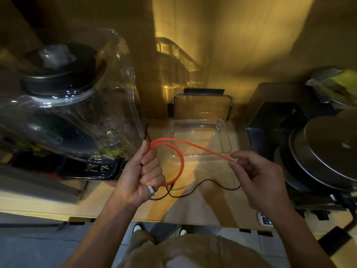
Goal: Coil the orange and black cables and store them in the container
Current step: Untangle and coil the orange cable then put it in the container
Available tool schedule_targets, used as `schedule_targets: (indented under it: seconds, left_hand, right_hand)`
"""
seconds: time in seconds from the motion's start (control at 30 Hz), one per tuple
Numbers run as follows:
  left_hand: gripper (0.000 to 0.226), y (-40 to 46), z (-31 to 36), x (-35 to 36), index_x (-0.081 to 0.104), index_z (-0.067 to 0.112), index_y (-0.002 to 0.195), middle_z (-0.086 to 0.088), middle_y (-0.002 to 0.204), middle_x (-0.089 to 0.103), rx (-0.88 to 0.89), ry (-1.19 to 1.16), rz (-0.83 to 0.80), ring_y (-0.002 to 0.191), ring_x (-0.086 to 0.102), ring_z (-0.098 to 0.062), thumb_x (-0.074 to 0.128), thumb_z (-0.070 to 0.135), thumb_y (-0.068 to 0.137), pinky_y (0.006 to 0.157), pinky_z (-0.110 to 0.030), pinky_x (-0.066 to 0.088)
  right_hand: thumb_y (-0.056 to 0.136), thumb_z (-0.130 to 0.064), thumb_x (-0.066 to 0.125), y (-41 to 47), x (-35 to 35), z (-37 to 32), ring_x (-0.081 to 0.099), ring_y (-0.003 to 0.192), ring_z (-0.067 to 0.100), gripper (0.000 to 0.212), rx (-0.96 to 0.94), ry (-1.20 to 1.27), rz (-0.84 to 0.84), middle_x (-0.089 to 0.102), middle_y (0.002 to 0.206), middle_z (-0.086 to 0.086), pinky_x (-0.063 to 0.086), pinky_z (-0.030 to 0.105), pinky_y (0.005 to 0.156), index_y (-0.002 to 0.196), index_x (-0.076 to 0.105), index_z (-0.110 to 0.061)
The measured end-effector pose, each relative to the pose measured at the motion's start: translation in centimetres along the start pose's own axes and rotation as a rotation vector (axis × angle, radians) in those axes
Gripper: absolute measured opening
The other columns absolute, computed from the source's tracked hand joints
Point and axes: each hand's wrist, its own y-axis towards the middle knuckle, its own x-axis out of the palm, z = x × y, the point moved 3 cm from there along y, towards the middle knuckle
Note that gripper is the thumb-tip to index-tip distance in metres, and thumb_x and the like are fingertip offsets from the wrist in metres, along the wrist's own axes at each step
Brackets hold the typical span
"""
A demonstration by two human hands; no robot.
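Observation:
My left hand (144, 171) is a closed fist around loops of the orange cable (181, 163), whose white plug pokes out below the fist. One orange strand runs right to my right hand (257, 176), which pinches it between thumb and fingertips. The thin black cable (202, 183) lies loose on the wooden counter below both hands. The clear plastic container (228, 140) sits open behind the cable, and nothing is inside it.
The container's lid (202, 107) leans upright against the back wall. A large clear blender jug (77, 97) on a dark base fills the left. Dark metal pots and lids (324, 151) crowd the right. The counter edge (173, 219) runs below my wrists.

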Motion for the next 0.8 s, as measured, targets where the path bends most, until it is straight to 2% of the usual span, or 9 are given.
schedule_targets:
  seconds: [0.1, 0.17, 0.27, 0.4, 0.53, 0.63, 0.73, 0.8]
  left_hand:
    - [0.053, 0.1, 0.3, 0.0, 0.050, 0.013, 0.070, 0.004, 0.051, 0.028, 0.036, -0.120, -0.045, 0.042, 0.028, -0.011, 0.029, 0.049, 0.104, 0.047, -0.025, 0.025]
    - [0.047, 0.0, 0.6, 0.2, 0.047, 0.016, 0.070, 0.005, 0.051, 0.029, 0.082, -0.139, -0.019, 0.042, 0.026, -0.010, 0.032, 0.046, 0.103, 0.048, -0.024, 0.024]
    - [0.032, 0.1, 1.3, 0.7, 0.045, 0.018, 0.072, 0.007, 0.051, 0.028, 0.210, -0.129, 0.095, 0.042, 0.025, -0.009, 0.036, 0.035, 0.099, 0.047, -0.023, 0.028]
    - [0.034, 0.7, 1.6, 1.3, 0.050, 0.018, 0.075, 0.008, 0.050, 0.032, 0.347, -0.034, 0.288, 0.042, 0.027, -0.006, 0.036, 0.034, 0.101, 0.046, -0.019, 0.028]
    - [0.037, 1.4, 1.2, 1.4, 0.052, 0.017, 0.079, 0.007, 0.055, 0.033, 0.372, 0.102, 0.358, 0.046, 0.030, -0.007, 0.036, 0.040, 0.103, 0.050, -0.020, 0.032]
    - [0.038, 1.7, 1.0, 1.3, 0.055, 0.015, 0.082, 0.006, 0.057, 0.033, 0.387, 0.227, 0.408, 0.048, 0.034, -0.008, 0.036, 0.041, 0.103, 0.052, -0.023, 0.038]
    - [0.036, 2.0, 0.8, 1.3, 0.056, 0.014, 0.086, 0.005, 0.059, 0.035, 0.396, 0.347, 0.462, 0.051, 0.038, -0.010, 0.037, 0.040, 0.102, 0.056, -0.025, 0.040]
    - [0.035, 2.2, 0.6, 1.4, 0.056, 0.014, 0.087, 0.003, 0.062, 0.039, 0.389, 0.428, 0.473, 0.055, 0.041, -0.011, 0.036, 0.038, 0.103, 0.060, -0.027, 0.040]
  right_hand:
    - [0.086, -0.024, 0.067, -0.2, -0.3, 0.6, 0.064, 0.064, 0.012, 0.014, 0.024, -0.051, 0.013, 0.065, 0.072, -0.008, 0.055, 0.034, 0.060, 0.099, 0.068, -0.027]
    - [0.087, -0.023, 0.066, -0.3, -0.2, 1.0, 0.066, 0.068, 0.008, 0.013, 0.058, -0.124, -0.013, 0.067, 0.075, -0.009, 0.057, 0.035, 0.062, 0.100, 0.066, -0.027]
    - [0.089, -0.022, 0.064, -0.6, 0.0, 2.3, 0.067, 0.069, 0.007, 0.009, 0.121, -0.252, -0.071, 0.069, 0.075, -0.010, 0.058, 0.040, 0.064, 0.095, 0.063, -0.029]
    - [0.093, -0.028, 0.058, -1.4, 1.0, 3.0, 0.063, 0.067, 0.004, 0.010, 0.161, -0.403, -0.310, 0.069, 0.074, -0.012, 0.056, 0.034, 0.063, 0.098, 0.063, -0.035]
    - [0.091, -0.034, 0.060, -2.0, 2.2, 2.4, 0.062, 0.067, 0.001, 0.011, 0.107, -0.398, -0.571, 0.065, 0.071, -0.013, 0.050, 0.024, 0.061, 0.100, 0.061, -0.042]
    - [0.088, -0.033, 0.065, -2.2, 2.5, 1.6, 0.057, 0.060, -0.004, 0.010, 0.118, -0.300, -0.704, 0.058, 0.061, -0.017, 0.042, 0.015, 0.057, 0.095, 0.067, -0.040]
    - [0.085, -0.037, 0.068, -2.4, 2.5, 0.2, 0.053, 0.054, 0.002, 0.011, 0.083, -0.169, -0.779, 0.061, 0.060, -0.004, 0.040, 0.018, 0.055, 0.095, 0.071, -0.036]
    - [0.086, -0.037, 0.068, -2.4, 2.4, -0.8, 0.052, 0.053, 0.006, 0.011, 0.043, -0.083, -0.808, 0.063, 0.065, 0.004, 0.039, 0.016, 0.053, 0.095, 0.073, -0.033]
